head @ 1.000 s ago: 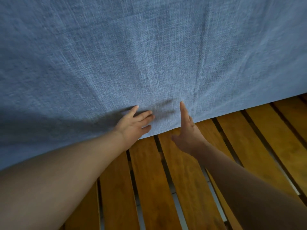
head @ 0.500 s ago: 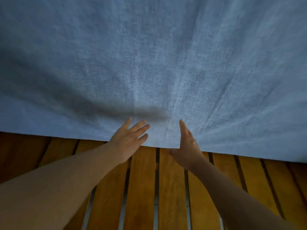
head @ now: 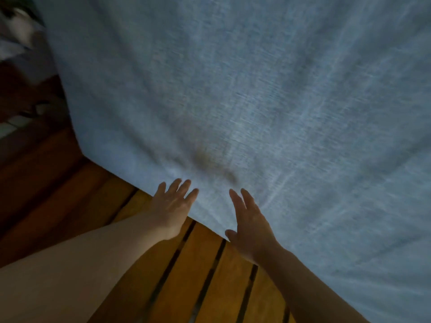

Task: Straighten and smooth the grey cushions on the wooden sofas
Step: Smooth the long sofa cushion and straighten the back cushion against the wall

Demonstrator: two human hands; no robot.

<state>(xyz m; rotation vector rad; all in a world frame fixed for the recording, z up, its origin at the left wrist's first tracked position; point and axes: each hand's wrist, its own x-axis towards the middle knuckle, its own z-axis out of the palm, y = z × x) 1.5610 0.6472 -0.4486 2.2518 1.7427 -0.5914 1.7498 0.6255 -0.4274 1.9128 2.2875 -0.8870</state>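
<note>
Two flat hands [head: 171, 207] [head: 250, 226], one grey cushion [head: 256, 101]

A blurred white shape [head: 16, 31] sits in the top-left corner, with something dark [head: 14, 8] above it, too smeared to identify. Below them lies a dim floor [head: 14, 127] with a pale patch.

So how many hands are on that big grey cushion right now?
2. The left hand lies flat at the grey fabric cushion's near edge; the right hand sits just beside it, fingers straight.
</note>
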